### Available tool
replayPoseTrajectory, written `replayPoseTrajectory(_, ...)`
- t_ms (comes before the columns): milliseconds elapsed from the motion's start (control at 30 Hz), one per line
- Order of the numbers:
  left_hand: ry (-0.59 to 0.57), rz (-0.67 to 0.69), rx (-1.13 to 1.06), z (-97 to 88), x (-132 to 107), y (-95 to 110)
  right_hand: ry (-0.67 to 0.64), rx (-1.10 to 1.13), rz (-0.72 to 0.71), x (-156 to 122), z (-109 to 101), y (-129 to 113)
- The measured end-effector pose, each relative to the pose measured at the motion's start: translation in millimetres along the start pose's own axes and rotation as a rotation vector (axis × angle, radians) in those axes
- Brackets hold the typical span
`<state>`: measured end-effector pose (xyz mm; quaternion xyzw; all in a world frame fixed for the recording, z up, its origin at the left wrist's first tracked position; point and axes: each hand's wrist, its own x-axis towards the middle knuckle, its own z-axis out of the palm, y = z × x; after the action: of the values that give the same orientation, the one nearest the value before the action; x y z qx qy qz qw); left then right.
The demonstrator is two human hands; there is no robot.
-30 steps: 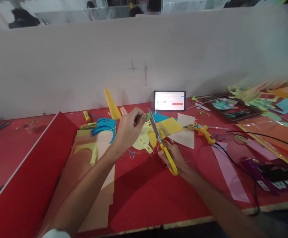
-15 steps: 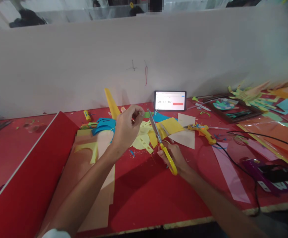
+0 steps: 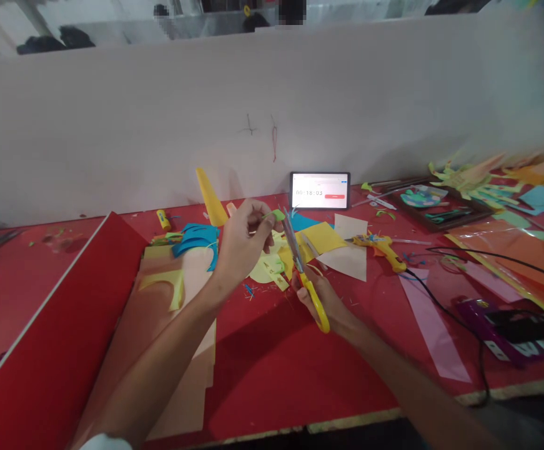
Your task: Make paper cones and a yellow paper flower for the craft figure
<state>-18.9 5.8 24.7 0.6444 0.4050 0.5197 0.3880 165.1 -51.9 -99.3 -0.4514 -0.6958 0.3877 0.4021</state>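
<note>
Between the thumb and fingers of my left hand [image 3: 248,237] I pinch a small green paper piece [image 3: 278,215]. Yellow-handled scissors [image 3: 316,300] are in my right hand [image 3: 325,297], their blades pointing up and away, close beside the green piece. Whether the blades touch it I cannot tell. Below the hands lie a pale yellow paper circle [image 3: 258,274] with strips on it and a yellow paper sheet [image 3: 325,240]. Blue fringed paper [image 3: 194,240] is left of my left hand.
A phone [image 3: 319,190] showing a timer leans on the white wall. Right of the scissors lie a yellow glue gun [image 3: 384,247] with a black cord and a pink strip [image 3: 433,325]. A red partition [image 3: 70,312] and peach sheets [image 3: 178,381] are at the left.
The green paper piece now shows at my left fingertips, beside the scissor blades. On the yellow strips below, a light green bit has appeared. The view has shifted slightly.
</note>
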Motion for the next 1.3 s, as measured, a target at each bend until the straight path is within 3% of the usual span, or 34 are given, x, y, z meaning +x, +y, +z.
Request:
replayPoseTrajectory(133,-0.03,-0.029,-0.048,8.0,-4,-2,-0.017,0.088,-0.002,2,1,0)
replayPoseTrajectory(433,-0.089,0.02,0.123,15.0,-11,-5,0.012,0.054,-0.01,1,-9,-17)
replayPoseTrajectory(1300,-0.06,0.003,0.147,17.3,-13,-7,0.04,0.013,-0.024,1,-9,-17)
